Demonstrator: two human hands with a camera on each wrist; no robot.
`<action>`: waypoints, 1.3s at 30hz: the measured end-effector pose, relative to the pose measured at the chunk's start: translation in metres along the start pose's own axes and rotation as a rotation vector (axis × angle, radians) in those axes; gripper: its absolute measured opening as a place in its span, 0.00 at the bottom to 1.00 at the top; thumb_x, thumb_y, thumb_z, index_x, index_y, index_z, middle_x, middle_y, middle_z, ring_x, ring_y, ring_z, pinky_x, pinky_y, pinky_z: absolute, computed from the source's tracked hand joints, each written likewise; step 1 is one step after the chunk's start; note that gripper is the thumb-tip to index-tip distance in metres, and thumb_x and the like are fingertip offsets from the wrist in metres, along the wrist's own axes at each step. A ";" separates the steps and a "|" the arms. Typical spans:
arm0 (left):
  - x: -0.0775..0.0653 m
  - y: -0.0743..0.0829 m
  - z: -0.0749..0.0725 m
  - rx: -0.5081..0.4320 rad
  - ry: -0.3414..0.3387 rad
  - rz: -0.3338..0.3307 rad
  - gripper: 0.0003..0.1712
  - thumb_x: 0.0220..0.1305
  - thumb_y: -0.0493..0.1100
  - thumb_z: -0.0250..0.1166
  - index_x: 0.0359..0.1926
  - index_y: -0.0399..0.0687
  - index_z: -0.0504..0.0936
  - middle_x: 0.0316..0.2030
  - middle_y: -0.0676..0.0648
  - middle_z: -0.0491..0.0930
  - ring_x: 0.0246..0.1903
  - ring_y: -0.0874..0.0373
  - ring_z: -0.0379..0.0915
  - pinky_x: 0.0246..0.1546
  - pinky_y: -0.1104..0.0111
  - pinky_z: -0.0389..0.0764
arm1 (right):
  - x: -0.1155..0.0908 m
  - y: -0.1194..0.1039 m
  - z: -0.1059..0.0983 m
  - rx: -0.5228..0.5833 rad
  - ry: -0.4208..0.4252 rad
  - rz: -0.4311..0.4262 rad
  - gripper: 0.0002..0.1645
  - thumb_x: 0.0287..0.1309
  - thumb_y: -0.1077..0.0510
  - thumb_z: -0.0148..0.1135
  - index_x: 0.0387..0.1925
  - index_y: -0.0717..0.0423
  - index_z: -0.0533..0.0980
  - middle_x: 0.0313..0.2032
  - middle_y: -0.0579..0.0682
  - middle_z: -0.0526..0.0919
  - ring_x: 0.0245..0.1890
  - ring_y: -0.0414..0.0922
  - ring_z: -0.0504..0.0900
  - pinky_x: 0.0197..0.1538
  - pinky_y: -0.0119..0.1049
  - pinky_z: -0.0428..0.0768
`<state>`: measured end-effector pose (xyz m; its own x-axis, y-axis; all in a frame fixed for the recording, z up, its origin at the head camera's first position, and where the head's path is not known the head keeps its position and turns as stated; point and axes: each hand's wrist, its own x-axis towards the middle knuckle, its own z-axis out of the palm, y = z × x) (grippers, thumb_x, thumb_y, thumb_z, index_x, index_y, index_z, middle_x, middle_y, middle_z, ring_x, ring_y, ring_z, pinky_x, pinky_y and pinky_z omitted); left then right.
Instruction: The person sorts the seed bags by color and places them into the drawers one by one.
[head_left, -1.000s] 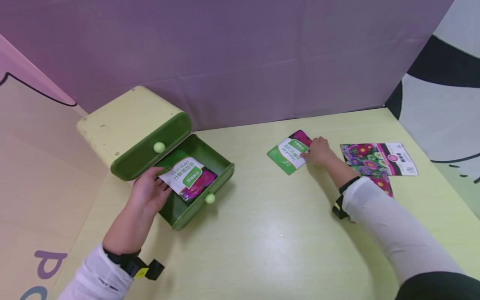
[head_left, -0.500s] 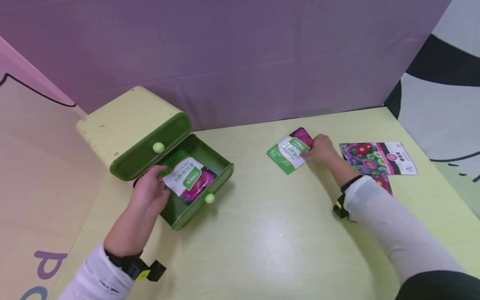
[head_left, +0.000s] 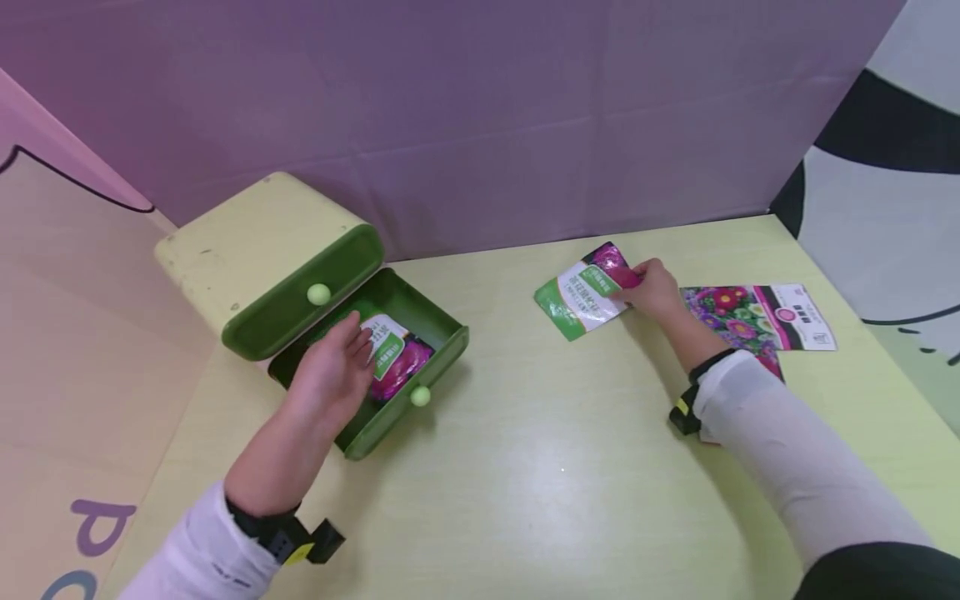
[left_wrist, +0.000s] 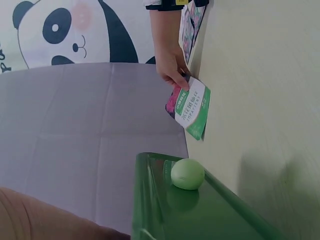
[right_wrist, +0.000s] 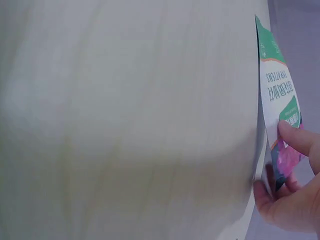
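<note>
My right hand [head_left: 655, 292] pinches a green, white and magenta seed packet [head_left: 577, 302] by its flowered end, thumb on the printed face. In the right wrist view the packet [right_wrist: 281, 87] is tilted up, its near edge close over the table. Above the pulled-out green drawer [head_left: 444, 321] is my left hand [head_left: 333, 371], fingers nearly straight and holding nothing. A similar seed packet [head_left: 401, 365] lies in the drawer, partly hidden behind that hand.
The cream and green drawer box [head_left: 262, 250] stands at the back left, its upper drawer closed with a round pale knob [head_left: 318, 294]. Two more flower-printed packets [head_left: 735, 317] overlap at the right, partly behind my right arm. A purple backdrop [head_left: 480, 125] rises behind the table.
My left hand has let go of the drawer's packet and moved right and up over the drawer. My right hand has lifted one end of its packet, shifting slightly up and right.
</note>
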<state>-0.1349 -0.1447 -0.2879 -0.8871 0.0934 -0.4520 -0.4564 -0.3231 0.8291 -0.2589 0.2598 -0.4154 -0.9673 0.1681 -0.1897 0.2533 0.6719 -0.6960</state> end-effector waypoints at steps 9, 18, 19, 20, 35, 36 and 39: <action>0.005 0.012 0.012 0.081 -0.092 0.102 0.38 0.78 0.51 0.37 0.75 0.44 0.28 0.77 0.45 0.32 0.76 0.55 0.28 0.76 0.66 0.36 | 0.000 -0.005 -0.008 0.390 0.024 0.059 0.34 0.59 0.63 0.64 0.61 0.71 0.60 0.52 0.67 0.78 0.25 0.28 0.78 0.34 0.21 0.79; 0.015 0.026 0.018 0.152 -0.218 0.170 0.36 0.78 0.51 0.37 0.76 0.44 0.34 0.77 0.46 0.38 0.76 0.55 0.36 0.76 0.66 0.42 | -0.004 -0.017 -0.023 0.714 -0.013 0.145 0.34 0.62 0.66 0.60 0.67 0.69 0.61 0.34 0.45 0.75 0.22 0.29 0.81 0.35 0.22 0.83; 0.015 0.027 0.019 0.154 -0.227 0.167 0.35 0.78 0.50 0.37 0.76 0.44 0.34 0.77 0.46 0.39 0.76 0.55 0.36 0.76 0.66 0.43 | -0.004 -0.018 -0.024 0.714 -0.012 0.147 0.34 0.62 0.64 0.60 0.67 0.68 0.62 0.36 0.47 0.75 0.22 0.29 0.81 0.35 0.22 0.83; 0.015 0.027 0.020 0.159 -0.233 0.165 0.35 0.78 0.49 0.37 0.76 0.45 0.35 0.77 0.46 0.39 0.76 0.55 0.37 0.76 0.66 0.43 | -0.005 -0.020 -0.026 0.708 -0.012 0.145 0.34 0.63 0.63 0.60 0.68 0.68 0.62 0.38 0.48 0.75 0.23 0.29 0.81 0.36 0.22 0.83; 0.017 0.029 0.033 0.152 -0.278 0.147 0.33 0.78 0.47 0.39 0.77 0.44 0.39 0.76 0.44 0.46 0.75 0.53 0.44 0.75 0.66 0.49 | -0.029 -0.063 -0.055 0.866 -0.051 -0.016 0.08 0.57 0.57 0.67 0.38 0.52 0.78 0.30 0.41 0.82 0.28 0.34 0.84 0.36 0.25 0.84; 0.018 0.028 0.035 0.158 -0.285 0.148 0.33 0.78 0.47 0.38 0.77 0.44 0.40 0.76 0.44 0.46 0.75 0.53 0.44 0.75 0.66 0.49 | -0.031 -0.067 -0.056 0.866 -0.060 -0.018 0.11 0.57 0.57 0.68 0.41 0.54 0.78 0.30 0.42 0.82 0.28 0.34 0.84 0.36 0.25 0.84; 0.021 0.029 0.040 0.168 -0.303 0.147 0.33 0.78 0.47 0.39 0.77 0.45 0.42 0.76 0.45 0.49 0.74 0.54 0.47 0.75 0.66 0.51 | -0.039 -0.080 -0.058 0.882 -0.087 -0.018 0.18 0.57 0.58 0.68 0.47 0.59 0.77 0.29 0.42 0.83 0.28 0.35 0.85 0.37 0.26 0.85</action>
<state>-0.1695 -0.1141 -0.2599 -0.9126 0.3402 -0.2266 -0.3048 -0.1968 0.9319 -0.2423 0.2411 -0.3120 -0.9762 0.0830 -0.2006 0.1887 -0.1328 -0.9730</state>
